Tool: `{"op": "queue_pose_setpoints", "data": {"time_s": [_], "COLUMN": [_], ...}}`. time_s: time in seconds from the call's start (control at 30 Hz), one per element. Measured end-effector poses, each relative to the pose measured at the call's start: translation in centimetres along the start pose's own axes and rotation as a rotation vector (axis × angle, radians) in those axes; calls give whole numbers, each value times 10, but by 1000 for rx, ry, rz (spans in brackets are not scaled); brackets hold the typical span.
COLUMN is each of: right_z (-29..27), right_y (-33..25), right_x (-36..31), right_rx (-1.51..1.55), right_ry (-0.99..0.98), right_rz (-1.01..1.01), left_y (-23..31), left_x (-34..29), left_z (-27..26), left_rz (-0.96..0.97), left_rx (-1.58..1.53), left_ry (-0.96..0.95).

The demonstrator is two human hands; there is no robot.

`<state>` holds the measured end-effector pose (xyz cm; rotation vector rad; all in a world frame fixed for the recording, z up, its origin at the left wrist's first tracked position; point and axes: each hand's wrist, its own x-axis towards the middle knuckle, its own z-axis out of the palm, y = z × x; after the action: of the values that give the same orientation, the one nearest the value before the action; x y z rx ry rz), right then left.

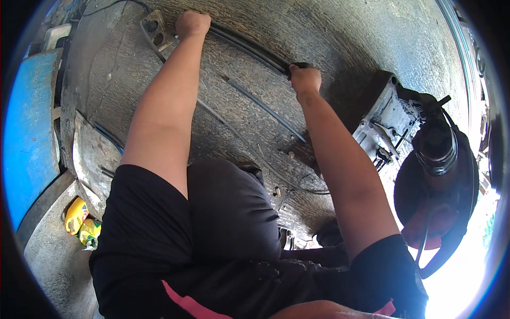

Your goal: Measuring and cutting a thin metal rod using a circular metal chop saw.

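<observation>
A bundle of long, dark metal bars (247, 47) lies across the far part of the rough concrete floor, with my arms stretched out to it. At its left end, my left hand (193, 24) is closed in a fist around the bars. Closed over the other end is my right hand (305, 80), where a dark piece sticks out above the fingers. How many bars there are is hard to tell. Nearer to me, a thin grey rod (265, 109) rests on the floor, touched by neither hand.
On the right stands a cut-off saw (436, 143) with a metal base (380, 114). A grey cable (228, 125) curves over the floor. Beyond my left forearm lies a metal block with holes (154, 26). A blue panel (33, 133) and yellow packages (77, 215) sit at left.
</observation>
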<state>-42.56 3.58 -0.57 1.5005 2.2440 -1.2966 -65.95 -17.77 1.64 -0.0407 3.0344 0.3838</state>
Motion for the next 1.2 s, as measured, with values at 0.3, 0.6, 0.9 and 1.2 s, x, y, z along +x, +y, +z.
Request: {"op": "queue_pose_setpoints", "data": {"time_s": [0.3,0.6,0.9,1.2], "right_z": [-6,-13,-7,-6], "right_y": [-6,-8,-8,-6], "right_x": [-8,-35,-32,-32], "right_rx": [-29,-120,-225,-215], "right_ry": [-148,-239,-185,-168], "right_rz": [-27,-389,-391,-393], "left_y": [-7,-10,-14,-6], "left_x": [-2,1,6,-4], "left_z": [-5,-7,-6,4], "left_rz": [20,3,16,23], "left_rx": [-46,-63,4,9], "left_ry": [-8,-47,-25,51]}}
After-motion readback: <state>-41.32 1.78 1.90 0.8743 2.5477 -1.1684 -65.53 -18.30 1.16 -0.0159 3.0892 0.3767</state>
